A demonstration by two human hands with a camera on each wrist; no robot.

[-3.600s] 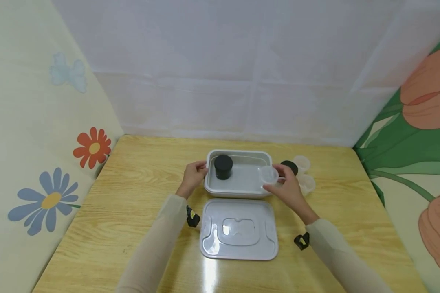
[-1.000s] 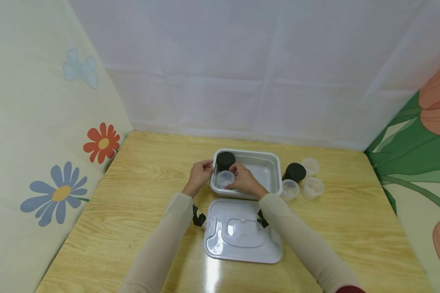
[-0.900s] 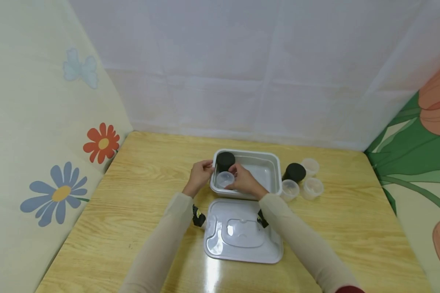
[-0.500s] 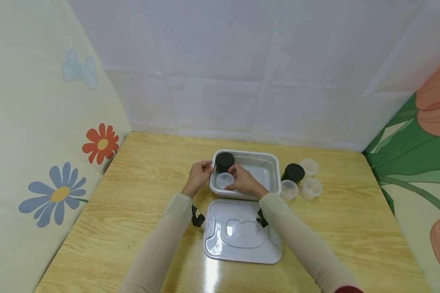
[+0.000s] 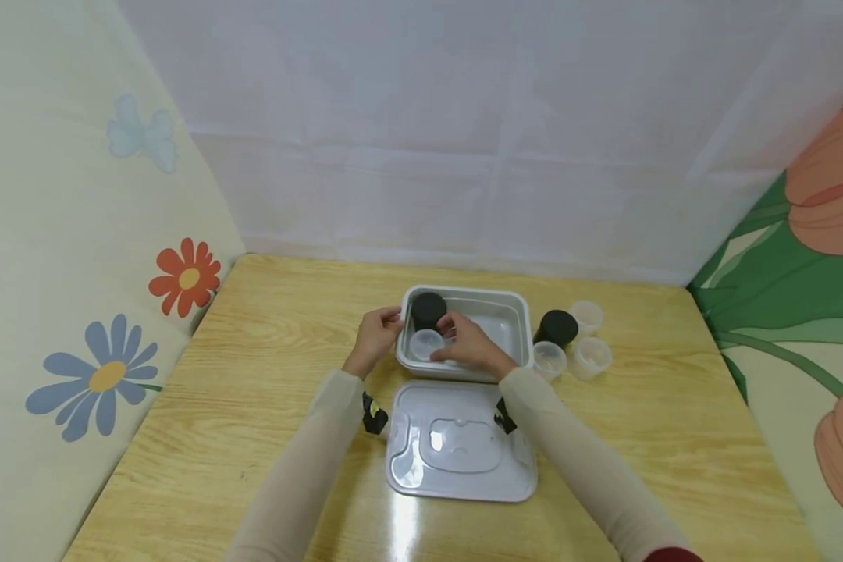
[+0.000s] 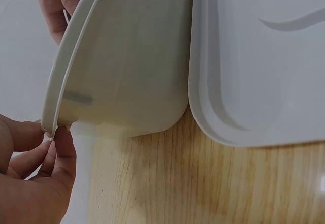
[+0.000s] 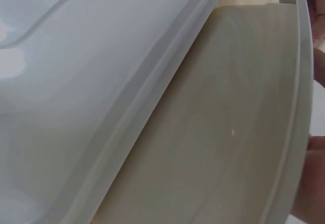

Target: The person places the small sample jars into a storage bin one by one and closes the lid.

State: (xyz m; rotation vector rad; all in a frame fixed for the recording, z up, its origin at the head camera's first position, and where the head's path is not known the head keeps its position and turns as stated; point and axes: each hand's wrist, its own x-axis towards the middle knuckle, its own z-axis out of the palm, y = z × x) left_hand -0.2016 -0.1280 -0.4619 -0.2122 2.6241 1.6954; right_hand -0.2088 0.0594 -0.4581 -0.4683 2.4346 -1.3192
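Note:
A light grey rectangular tub stands on the table. My left hand pinches its left rim; the left wrist view shows thumb and fingers on either side of that rim. Inside, at the back left, is a black lidded jar. In front of the jar sits a small clear plastic cup. My right hand is over the tub, thumb and fingers spread around the cup's right side, slightly drawn off it. In the right wrist view, the tub's wall hides most of that hand.
The tub's grey lid lies in front of it, under the right forearm. To the tub's right stand another black jar and several clear cups, close together. A white cloth hangs behind the wooden table.
My right hand has moved left across the tub with the clear cup, lowered it in front of the black jar and loosened from it slightly. My left hand has stayed on the rim.

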